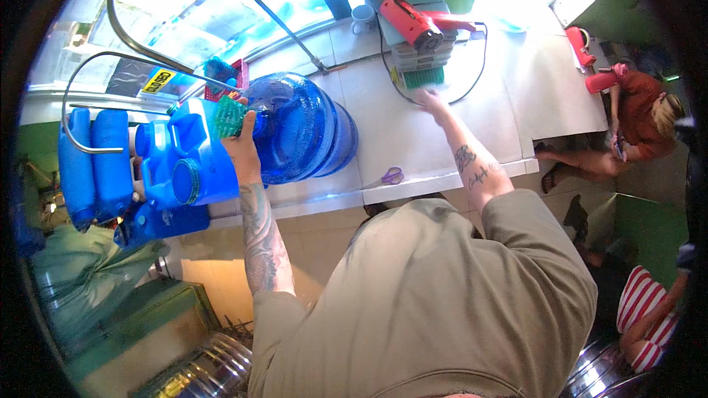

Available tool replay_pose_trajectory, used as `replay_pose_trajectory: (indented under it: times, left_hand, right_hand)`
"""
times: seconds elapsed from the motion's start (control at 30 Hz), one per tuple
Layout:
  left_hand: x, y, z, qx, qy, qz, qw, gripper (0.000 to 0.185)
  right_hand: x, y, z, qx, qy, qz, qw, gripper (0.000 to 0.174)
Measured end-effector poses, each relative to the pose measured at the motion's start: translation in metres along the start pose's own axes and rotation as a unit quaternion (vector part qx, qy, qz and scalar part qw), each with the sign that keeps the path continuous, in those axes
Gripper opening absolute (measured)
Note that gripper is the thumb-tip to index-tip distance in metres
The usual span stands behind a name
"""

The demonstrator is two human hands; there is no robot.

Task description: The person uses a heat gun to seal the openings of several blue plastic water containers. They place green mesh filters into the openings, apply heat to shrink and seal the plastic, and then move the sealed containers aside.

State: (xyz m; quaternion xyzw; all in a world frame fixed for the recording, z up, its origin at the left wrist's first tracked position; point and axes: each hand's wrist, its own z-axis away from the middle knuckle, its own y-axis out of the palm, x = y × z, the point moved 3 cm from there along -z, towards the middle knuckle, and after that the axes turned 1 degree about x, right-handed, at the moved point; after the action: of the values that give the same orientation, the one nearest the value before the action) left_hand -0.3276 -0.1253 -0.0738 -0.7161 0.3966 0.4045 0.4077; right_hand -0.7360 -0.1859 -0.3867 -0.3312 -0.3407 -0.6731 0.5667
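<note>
A large blue water bottle (298, 127) lies on its side on the white tiled counter (376, 138), its neck towards the left. At that neck is my left hand (242, 138), its fingers and thumb around a green printed plastic piece (228, 117). My right hand (428, 98) is blurred, just in front of a green stack (423, 78) at the foot of some clear containers (423, 58); whether it holds anything cannot be told. A red heat gun (406, 19) rests on top of the containers, its black cord looping onto the counter. Purple-handled scissors (391, 176) lie near the counter's front edge.
Several blue jugs (207, 177) crowd the counter's left end under curved metal pipes (94, 149). Behind them sits a red basket (241, 74). A white mug (363, 19) stands by the window. At right, one person (644, 110) sits; another in red-and-white stripes (644, 309) is lower down.
</note>
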Motion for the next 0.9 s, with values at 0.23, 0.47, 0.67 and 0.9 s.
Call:
replay_pose_trajectory:
  times: [0.23, 0.47, 0.67, 0.9]
  left_hand:
    - [0.007, 0.002, 0.001, -0.030, -0.024, 0.016, 0.999, 0.029]
    - [0.002, -0.003, -0.004, 0.003, 0.023, -0.032, 0.999, 0.031]
    - [0.008, -0.018, -0.007, 0.079, -0.041, -0.042, 0.995, 0.040]
    - [0.015, -0.020, -0.001, 0.073, 0.016, 0.066, 0.995, 0.066]
  right_hand:
    - [0.209, -0.051, 0.039, 0.281, -0.331, 0.161, 0.886, 0.038]
    - [0.280, -0.044, -0.010, 0.066, -0.403, 0.592, 0.695, 0.051]
    - [0.259, -0.014, 0.011, 0.106, -0.361, 0.467, 0.800, 0.045]
    - [0.215, 0.035, 0.191, 0.284, -0.241, 0.018, 0.928, 0.057]
